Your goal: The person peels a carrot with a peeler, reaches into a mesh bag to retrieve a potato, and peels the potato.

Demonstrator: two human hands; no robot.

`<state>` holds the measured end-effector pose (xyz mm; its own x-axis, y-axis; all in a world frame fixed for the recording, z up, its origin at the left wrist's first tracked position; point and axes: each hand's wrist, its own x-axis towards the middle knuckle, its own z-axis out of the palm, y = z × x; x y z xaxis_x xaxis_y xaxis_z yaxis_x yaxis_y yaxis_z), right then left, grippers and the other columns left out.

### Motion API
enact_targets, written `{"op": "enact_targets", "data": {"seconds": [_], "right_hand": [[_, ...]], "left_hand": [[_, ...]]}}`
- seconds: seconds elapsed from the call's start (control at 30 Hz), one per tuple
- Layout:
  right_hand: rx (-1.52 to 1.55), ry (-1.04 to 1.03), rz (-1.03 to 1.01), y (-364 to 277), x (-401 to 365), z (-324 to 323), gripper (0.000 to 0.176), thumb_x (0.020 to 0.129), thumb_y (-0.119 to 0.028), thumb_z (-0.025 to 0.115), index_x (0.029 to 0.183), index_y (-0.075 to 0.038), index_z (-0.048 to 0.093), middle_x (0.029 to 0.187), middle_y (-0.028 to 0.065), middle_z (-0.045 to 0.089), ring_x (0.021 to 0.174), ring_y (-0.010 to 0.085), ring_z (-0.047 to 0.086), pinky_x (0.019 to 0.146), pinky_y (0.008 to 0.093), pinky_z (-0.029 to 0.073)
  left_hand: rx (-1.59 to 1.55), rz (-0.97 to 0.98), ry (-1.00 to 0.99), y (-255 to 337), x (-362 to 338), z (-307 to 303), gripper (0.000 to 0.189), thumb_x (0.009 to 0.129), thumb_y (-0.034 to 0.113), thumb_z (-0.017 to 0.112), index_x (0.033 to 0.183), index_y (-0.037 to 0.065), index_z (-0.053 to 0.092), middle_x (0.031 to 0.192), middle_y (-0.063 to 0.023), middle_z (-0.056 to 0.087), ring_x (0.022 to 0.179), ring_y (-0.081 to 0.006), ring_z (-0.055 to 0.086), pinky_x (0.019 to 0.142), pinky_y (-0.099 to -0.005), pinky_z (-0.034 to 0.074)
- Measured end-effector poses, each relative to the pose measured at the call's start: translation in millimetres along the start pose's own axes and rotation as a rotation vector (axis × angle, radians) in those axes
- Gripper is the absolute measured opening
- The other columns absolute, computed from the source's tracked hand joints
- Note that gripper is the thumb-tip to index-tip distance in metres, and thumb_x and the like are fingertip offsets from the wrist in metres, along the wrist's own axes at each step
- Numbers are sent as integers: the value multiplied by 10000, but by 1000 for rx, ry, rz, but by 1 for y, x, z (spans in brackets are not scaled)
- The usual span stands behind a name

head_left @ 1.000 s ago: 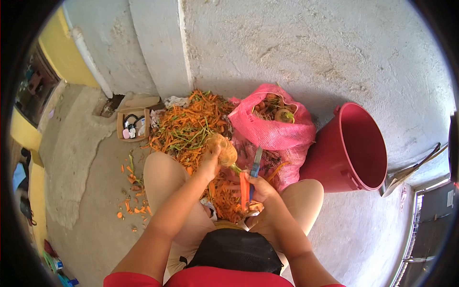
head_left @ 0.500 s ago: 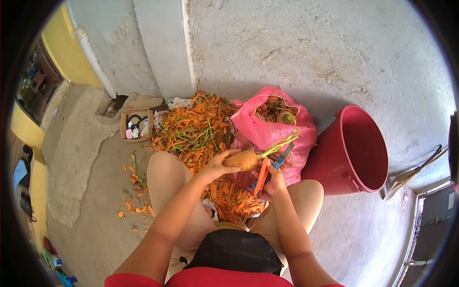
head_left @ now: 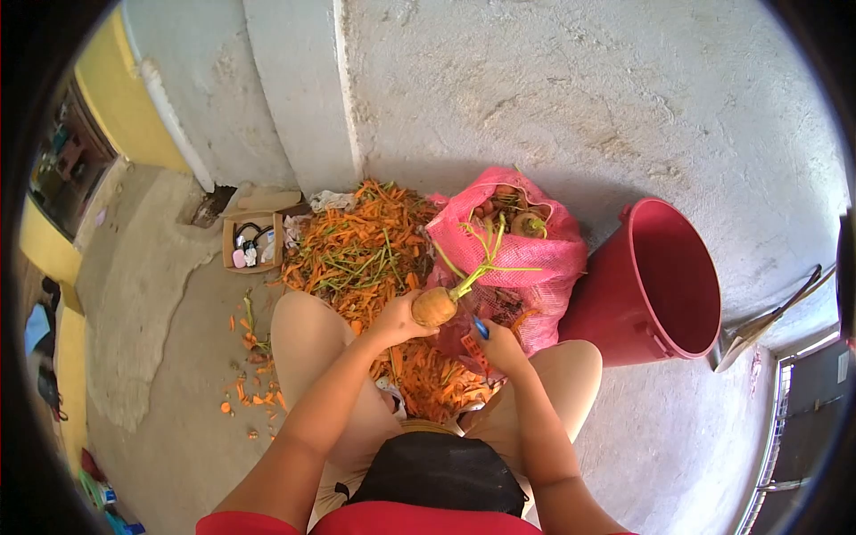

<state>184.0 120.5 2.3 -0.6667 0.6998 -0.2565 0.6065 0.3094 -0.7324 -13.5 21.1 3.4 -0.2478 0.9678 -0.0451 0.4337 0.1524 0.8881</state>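
Turned since 0.5 s ago, the carrot (head_left: 434, 306) no longer lies crosswise with its greens to the right. It now stands on end above the person's lap, with the greens rising toward the pink mesh sack (head_left: 535, 254). The left hand (head_left: 393, 323) is clamped around the carrot's lower left side. The right hand (head_left: 501, 349) has dropped slightly and is closed on a peeler (head_left: 478, 330) with a blue and orange handle, just beside the carrot; whether the blade touches it I cannot tell. The 2 hands sit close together but do not meet.

This looks like peeling in mid-course, with the root being rotated between strokes. The next stroke calls for the blade laid flat on an unpeeled strip and drawn away from the gripping fingers.

Orange peelings (head_left: 361, 245) are heaped in front of the knees and between them. More carrots show in the sack's open mouth. A red bucket (head_left: 624, 303) stands to the sack's right, and a small cardboard box (head_left: 228, 246) lies left of the heap.
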Motion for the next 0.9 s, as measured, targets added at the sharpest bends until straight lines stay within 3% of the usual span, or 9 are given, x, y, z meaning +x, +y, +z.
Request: {"op": "enact_targets", "data": {"seconds": [0.1,0.4,0.53,0.6,0.63,0.73,0.77,0.87,0.9], "right_hand": [[-30,71,-60,-3,2,10,249,757,-227,537,827,12,520,588,165,497,533,287,481,545,369,383],[78,-70,-21,8,11,18,253,768,-228,522,730,21,508,522,116,418,480,179,393,503,341,356],[57,-88,55,48,31,41,234,767,-207,508,750,24,539,549,143,485,512,221,478,523,342,383],[-147,-45,41,90,44,61,236,763,-204,499,765,24,556,588,160,532,554,261,526,536,345,400],[-99,-273,155,135,57,84,264,756,-226,488,778,23,573,663,186,570,645,329,549,596,371,420],[-287,-504,175,105,48,85,270,683,-200,491,726,57,558,653,252,532,618,353,544,555,418,400],[-256,-449,117,108,47,88,273,685,-201,496,695,66,550,639,247,530,605,345,542,545,414,395],[-319,-392,-55,108,45,91,285,701,-202,512,651,78,524,590,230,515,546,304,530,504,402,374],[-213,-390,60,93,42,86,274,711,-214,524,668,56,530,593,195,522,564,279,523,528,380,370]], "left_hand": [[-4,48,-26,5,-1,-3,570,548,182,751,1015,-9,485,924,-136,565,847,-231,558,740,-319,430],[107,194,-61,20,-6,-13,543,550,138,735,1008,-10,485,887,-152,567,838,-242,562,735,-317,430],[-4,185,-119,9,-5,-10,562,553,122,744,1039,14,483,932,-111,558,865,-218,549,763,-320,424],[-235,253,-120,41,-11,-12,598,549,115,753,1067,27,468,982,-89,535,901,-204,527,772,-320,425],[-347,285,-122,53,-13,-15,617,547,111,758,1081,34,460,1007,-78,524,919,-197,516,776,-320,426],[-540,80,39,52,-22,-13,721,533,133,767,1151,56,403,1057,-55,489,990,-153,454,850,-299,367],[-781,-17,-7,33,-24,-7,788,574,206,758,1216,76,319,1127,-62,438,999,-182,450,850,-325,374],[-1185,-37,-98,6,-17,-3,711,642,280,707,1201,75,318,1081,-73,453,915,-226,478,833,-384,390],[-1420,-56,-100,4,-14,0,701,706,513,554,1207,84,316,1089,-77,439,932,-237,463,830,-448,377]]}}
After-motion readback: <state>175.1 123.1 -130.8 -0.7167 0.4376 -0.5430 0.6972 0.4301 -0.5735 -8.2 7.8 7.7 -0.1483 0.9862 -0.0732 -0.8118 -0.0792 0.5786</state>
